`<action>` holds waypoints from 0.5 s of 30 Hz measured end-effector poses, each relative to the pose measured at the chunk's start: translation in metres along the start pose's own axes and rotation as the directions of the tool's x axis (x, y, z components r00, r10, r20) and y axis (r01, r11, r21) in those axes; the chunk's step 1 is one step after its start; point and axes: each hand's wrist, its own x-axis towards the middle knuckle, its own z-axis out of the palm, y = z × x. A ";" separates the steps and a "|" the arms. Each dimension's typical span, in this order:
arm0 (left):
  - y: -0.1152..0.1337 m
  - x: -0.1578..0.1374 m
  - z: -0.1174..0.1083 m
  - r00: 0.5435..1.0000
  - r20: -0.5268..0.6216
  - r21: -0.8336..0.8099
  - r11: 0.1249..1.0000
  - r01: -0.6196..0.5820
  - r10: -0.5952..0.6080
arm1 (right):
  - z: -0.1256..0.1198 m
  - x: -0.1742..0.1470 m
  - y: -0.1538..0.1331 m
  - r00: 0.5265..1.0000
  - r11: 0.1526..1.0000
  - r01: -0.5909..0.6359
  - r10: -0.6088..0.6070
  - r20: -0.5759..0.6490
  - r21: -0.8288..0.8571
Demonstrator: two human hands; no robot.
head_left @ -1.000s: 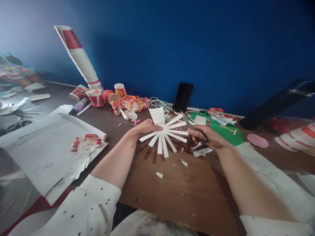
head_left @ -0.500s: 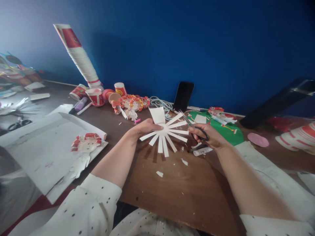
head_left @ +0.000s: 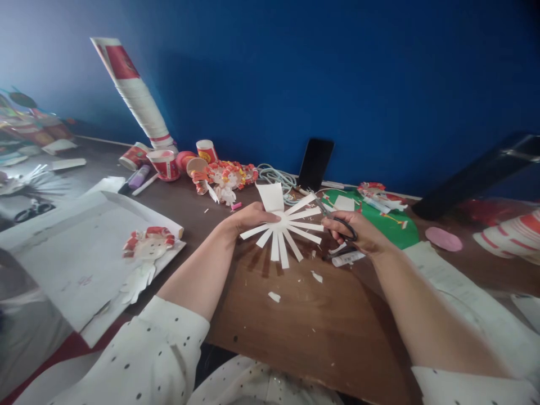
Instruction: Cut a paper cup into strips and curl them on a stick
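1. Left hand (head_left: 253, 218): fingers closed in a pinch, thumb uppermost, gripping a white paper cutout (head_left: 280, 226) at its hub.
2. Cutout, position: held above a brown board (head_left: 304, 349), between the left fingers and the right.
3. Right hand (head_left: 354, 232): fingers curled around the dark handles of scissors (head_left: 320, 206). Blades point away past the fingertips, beside the nearest strips (head_left: 284, 257); whether they touch paper, I cannot tell.
4. Done, in my judgement: most of the rim, slit into narrow strips fanning rightward and below the left fingers.
5. Left over: one broad panel (head_left: 270, 198), just beyond the left fingertips, not divided.
6. Paper scrap (head_left: 274, 297): on the board, nearer the person than either hand's fingers.
7. Red cup (head_left: 206, 150), beyond the left fingers: yellow emblem, no legible brand.
8. White tube (head_left: 348, 259), just below the right fingers: label unreadable.
9. White sheet (head_left: 84, 242), left of the left fingers: faint purple scribble, illegible.
10. Printed page (head_left: 447, 287), right of the right fingers: lines too faint to read.
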 end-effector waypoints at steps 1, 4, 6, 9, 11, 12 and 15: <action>0.000 0.000 0.000 1.000 0.004 -0.003 1.000 0.002 -0.002 | 0.000 0.000 -0.001 1.000 1.000 -0.005 0.005 -0.005 0.000; 0.001 0.000 0.000 1.000 -0.001 -0.008 1.000 0.004 -0.004 | 0.001 -0.001 -0.003 1.000 1.000 -0.009 0.008 -0.016 -0.013; 0.001 -0.001 0.001 1.000 -0.015 -0.011 1.000 0.012 -0.013 | 0.001 -0.001 -0.003 1.000 1.000 -0.007 0.007 -0.022 -0.027; 0.000 0.000 0.001 0.999 -0.016 -0.031 0.999 0.029 -0.029 | 0.001 -0.001 -0.002 0.999 0.999 0.003 -0.004 -0.034 -0.045; -0.002 0.002 0.001 1.000 -0.009 -0.047 0.999 0.018 -0.019 | 0.002 0.000 -0.001 0.999 0.999 0.016 -0.018 -0.049 -0.051; -0.003 0.002 0.000 1.000 -0.009 -0.051 0.999 0.008 -0.009 | 0.002 0.000 0.000 0.998 0.998 0.022 -0.025 -0.057 -0.053; -0.005 0.004 0.000 1.000 -0.010 -0.052 0.999 -0.009 0.009 | 0.003 0.000 -0.001 0.996 0.998 0.033 -0.038 -0.078 -0.058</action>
